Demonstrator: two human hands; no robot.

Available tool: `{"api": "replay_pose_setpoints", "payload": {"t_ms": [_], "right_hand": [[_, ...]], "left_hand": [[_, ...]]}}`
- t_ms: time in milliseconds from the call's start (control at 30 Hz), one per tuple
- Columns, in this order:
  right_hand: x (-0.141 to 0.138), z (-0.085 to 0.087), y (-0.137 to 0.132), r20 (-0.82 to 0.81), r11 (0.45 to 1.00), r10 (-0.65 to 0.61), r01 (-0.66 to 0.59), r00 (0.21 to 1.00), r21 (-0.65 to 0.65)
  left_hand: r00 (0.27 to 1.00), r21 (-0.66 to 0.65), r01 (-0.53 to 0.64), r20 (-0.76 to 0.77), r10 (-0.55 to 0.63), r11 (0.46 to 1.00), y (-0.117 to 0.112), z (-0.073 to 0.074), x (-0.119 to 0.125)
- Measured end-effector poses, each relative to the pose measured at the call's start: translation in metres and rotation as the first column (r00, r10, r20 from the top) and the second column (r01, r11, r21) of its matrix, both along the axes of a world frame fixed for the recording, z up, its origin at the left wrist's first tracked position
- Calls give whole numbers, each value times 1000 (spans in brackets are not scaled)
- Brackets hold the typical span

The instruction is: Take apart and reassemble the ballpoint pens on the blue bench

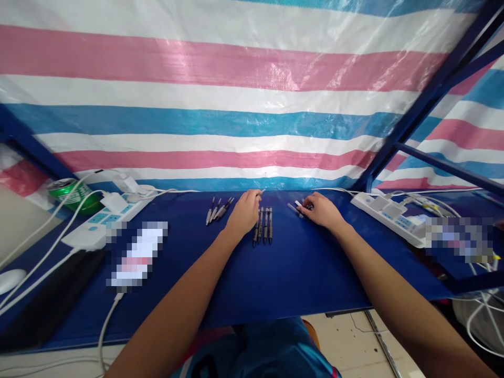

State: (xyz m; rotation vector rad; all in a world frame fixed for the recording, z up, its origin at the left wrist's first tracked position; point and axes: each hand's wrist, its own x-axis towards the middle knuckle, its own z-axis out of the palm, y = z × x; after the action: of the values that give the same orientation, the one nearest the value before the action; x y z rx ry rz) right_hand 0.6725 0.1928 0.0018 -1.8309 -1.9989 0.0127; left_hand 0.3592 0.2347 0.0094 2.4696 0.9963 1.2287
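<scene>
Four grey-and-black pens (265, 226) lie side by side near the middle of the blue tabletop (295, 278), their dark ends toward the person. The left hand (244, 211) is just above them, partly covering the row's far end; its fingers are drawn narrow around one thin pale piece (263, 190) that pokes out beyond the fingertips. To the left of that hand, well apart from the row, is a second group of pens (214, 211), slanted and close together; three or four can be made out. On the other side, the right hand (319, 210) has its fingers curled down close to the tabletop over something dark, and whether they grip it cannot be told. Just beside those fingertips are at least two slender pieces, one clear piece (292, 208) and one white piece (298, 203). Farther out stand two white power strips, the left one (92, 236) with two white plugs near its far end, the right one (411, 233) with several. One green can (74, 197) stands behind the left strip, and one phone (137, 254), its screen pixelated, lies nearer the person with a cable attached. Behind everything hangs one striped sheet (220, 121).
</scene>
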Motion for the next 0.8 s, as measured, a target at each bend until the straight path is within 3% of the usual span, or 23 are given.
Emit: {"api": "replay_pose_setpoints", "payload": {"t_ms": [167, 400, 600, 800], "right_hand": [[-4, 1, -1, -33, 999, 1, 0, 999, 32], [-20, 10, -7, -351, 966, 186, -106, 918, 235], [-55, 9, -17, -607, 956, 286, -177, 742, 233], [-76, 6, -20, -810, 939, 322, -274, 491, 207]], "left_hand": [[999, -15, 37, -2, -37, 999, -2, 0, 1], [994, -36, 87, -59, -89, 996, -3, 1, 4], [992, -89, 123, -4, -123, 988, -8, 5, 3], [985, -125, 149, 106, -136, 981, -3, 4, 4]]}}
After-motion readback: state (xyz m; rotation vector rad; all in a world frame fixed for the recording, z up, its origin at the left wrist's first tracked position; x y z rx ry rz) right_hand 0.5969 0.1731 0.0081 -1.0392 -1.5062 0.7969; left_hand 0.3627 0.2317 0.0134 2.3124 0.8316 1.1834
